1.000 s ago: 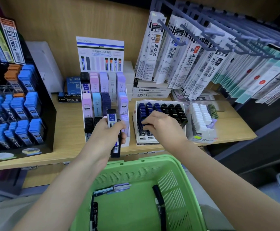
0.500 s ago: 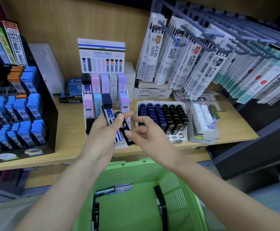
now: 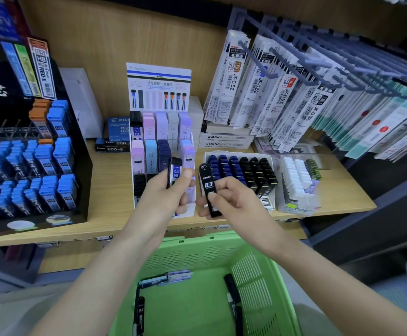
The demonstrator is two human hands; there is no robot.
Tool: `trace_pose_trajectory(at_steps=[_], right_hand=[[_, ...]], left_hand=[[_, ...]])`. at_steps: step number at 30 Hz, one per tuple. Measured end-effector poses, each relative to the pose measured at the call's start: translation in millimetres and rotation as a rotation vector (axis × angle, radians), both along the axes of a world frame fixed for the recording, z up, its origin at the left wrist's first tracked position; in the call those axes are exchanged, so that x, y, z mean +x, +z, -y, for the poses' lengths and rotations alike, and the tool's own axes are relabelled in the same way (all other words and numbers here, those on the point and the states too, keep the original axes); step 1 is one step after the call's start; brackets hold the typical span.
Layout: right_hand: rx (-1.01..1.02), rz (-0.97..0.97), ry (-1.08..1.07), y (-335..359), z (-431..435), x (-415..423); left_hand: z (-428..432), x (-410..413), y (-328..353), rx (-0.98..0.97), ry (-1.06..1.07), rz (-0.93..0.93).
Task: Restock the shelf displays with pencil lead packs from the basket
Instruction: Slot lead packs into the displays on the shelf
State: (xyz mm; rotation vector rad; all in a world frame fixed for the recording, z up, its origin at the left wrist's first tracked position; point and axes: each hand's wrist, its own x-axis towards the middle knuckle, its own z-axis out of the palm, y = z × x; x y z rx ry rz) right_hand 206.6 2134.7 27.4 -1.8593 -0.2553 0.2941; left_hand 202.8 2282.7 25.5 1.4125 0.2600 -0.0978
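Pencil lead packs are in both hands, raised over the front edge of the shelf point(image 3: 110, 185): the right hand point(image 3: 234, 202) pinches a black 0.3 pack point(image 3: 208, 187) between thumb and curled fingers, gripping only its lower half, and the left hand point(image 3: 163, 200) has its fingers wrapped round a 0.5 HB pack point(image 3: 175, 172) with the thumb pressed on its face. Whether more packs sit behind that one I cannot tell. More loose packs point(image 3: 163, 279) lie in the green basket point(image 3: 212, 238) below. The likeliest slip is misfiling. The tray point(image 3: 266, 204) just beside the right hand holds tight rows of blue and black cases that look much alike from above, and their grade marks are mostly hidden, so the 0.3 pack could go into a row of another grade. The low, partial grip is a second risk: tilting the pack to slot it in might let it pivot out of the pinch and drop into the basket, or into the gap between basket and shelf. Pushing it into crowded rows could also tip neighbouring cases forward. The left hand hangs right in front of the tiered display point(image 3: 158, 93), touching or nearly touching its lower rows, so a careless move there might knock those packs loose.
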Motion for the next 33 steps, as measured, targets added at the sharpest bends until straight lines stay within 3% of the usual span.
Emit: trace_pose_trajectory(at_steps=[5, 9, 13, 16, 22, 33], right_hand=[[0.028, 0.023, -0.024, 3.2, 10.8, -4.8], [0.257, -0.1, -0.037, 9.7, 24.4, -6.2], [0.182, -0.035, -0.067, 15.9, 35.5, -11.8], [0.072, 0.048, -0.107, 18.8, 46.0, -13.9], [0.111, 0.103, -0.219, 24.9, 54.6, -15.2], [-0.026, 0.262, -0.403, 26.4, 92.1, 0.0]], left_hand=[[7.0, -4.2, 3.4, 0.023, -0.119, 0.033], [14.6, -10.6, 3.7, 0.11, -0.326, -0.019], [25.4, -15.1, 8.1, 0.015, -0.414, -0.055], [31.2, -13.9, 9.0, -0.042, -0.375, -0.05], [43.2, -9.8, -1.1, 0.2, -0.195, 0.067], [49.8, -4.9, -7.1, 0.299, -0.163, 0.066]])
